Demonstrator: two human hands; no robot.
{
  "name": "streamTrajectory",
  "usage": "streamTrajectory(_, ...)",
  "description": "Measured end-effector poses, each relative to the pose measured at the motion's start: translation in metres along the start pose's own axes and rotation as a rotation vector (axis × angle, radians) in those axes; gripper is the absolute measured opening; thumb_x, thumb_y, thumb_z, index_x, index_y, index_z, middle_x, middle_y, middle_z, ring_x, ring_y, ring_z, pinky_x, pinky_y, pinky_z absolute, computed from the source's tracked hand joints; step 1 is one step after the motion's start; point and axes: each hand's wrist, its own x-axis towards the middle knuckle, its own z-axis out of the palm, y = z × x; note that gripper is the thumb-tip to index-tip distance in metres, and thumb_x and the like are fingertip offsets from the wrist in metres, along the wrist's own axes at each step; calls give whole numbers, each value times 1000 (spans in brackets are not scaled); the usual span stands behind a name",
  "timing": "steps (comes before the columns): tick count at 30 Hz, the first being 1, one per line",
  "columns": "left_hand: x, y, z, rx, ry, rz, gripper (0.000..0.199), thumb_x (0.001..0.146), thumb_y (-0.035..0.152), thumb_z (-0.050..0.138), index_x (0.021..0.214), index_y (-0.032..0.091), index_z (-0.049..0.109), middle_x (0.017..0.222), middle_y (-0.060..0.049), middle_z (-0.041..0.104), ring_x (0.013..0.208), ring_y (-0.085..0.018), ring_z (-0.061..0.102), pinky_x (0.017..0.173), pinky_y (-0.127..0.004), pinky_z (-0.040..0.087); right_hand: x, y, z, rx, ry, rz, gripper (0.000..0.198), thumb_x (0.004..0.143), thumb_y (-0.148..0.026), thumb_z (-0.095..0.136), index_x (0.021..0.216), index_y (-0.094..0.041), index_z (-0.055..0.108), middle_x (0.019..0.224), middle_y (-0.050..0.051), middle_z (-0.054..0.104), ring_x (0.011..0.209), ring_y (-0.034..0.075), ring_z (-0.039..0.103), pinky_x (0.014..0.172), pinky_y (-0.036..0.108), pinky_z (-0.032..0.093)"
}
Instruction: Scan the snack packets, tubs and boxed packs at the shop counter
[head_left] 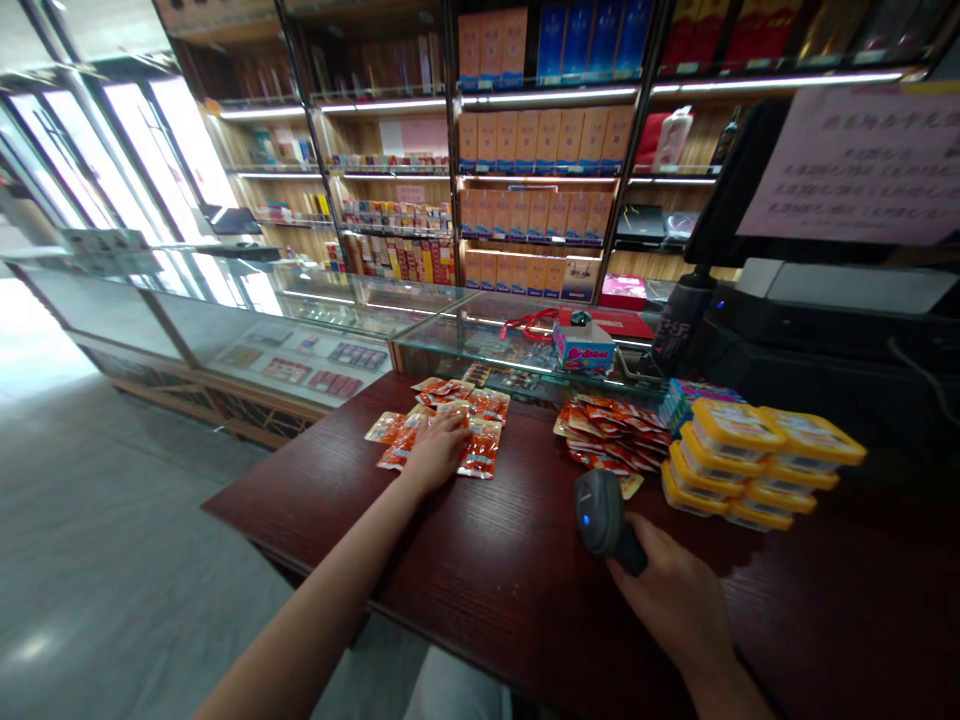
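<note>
Lit wooden shelving [551,100] in the head view, well beyond the left hand [437,447] and the right hand [679,590], with four blue boxes [592,40] on a high level and one row of eight tan boxes [546,140] below. Nearer, just past the left hand, one glass counter [450,335]; beneath both hands, one dark red-brown tabletop [480,570].

Left hand laid palm-down, loosely bent, on one spread of orange packets [480,455]: at least six showing, too overlapped for an exact count. Cannot tell whether pinching any of them.

Right hand closed round the handle of one dark grey scanner [598,512] with one blue light aglow, apparently held above the tabletop. Just beyond the scanner, one heap of orange packets [611,430], too layered for counting. Beyond the right hand and to its right, two stacks of yellow-lidded tubs [739,430], seemingly four high each, with blue-green packs [694,395] of unclear number behind.

Farther past the right hand, one pink-and-blue carton [586,352] and one red lanyard [534,325]. Beyond the right hand, at far right, one dark monitor [737,185] bearing one pink sheet [855,165].
</note>
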Motion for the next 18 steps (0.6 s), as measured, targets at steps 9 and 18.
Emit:
streamTrajectory(9, 31, 52, 7, -219, 133, 45, 31, 84, 22, 49, 111, 18, 65, 114, -11, 61, 107, -24, 55, 97, -41, 43, 3, 1, 3, -23, -47, 49, 24, 83, -30, 52, 105, -23, 59, 91, 3, 70, 77, 19, 65, 65, 28, 42)
streamTrajectory(18, 101, 129, 24, -266, 138, 195, 24, 82, 20, 52, 99, 20, 69, 95, -7, 66, 93, -20, 58, 86, -33, 45, 3, 0, 3, -21, -73, 81, 26, 81, -27, 55, 106, -23, 59, 90, 3, 69, 79, 19, 65, 68, 29, 41)
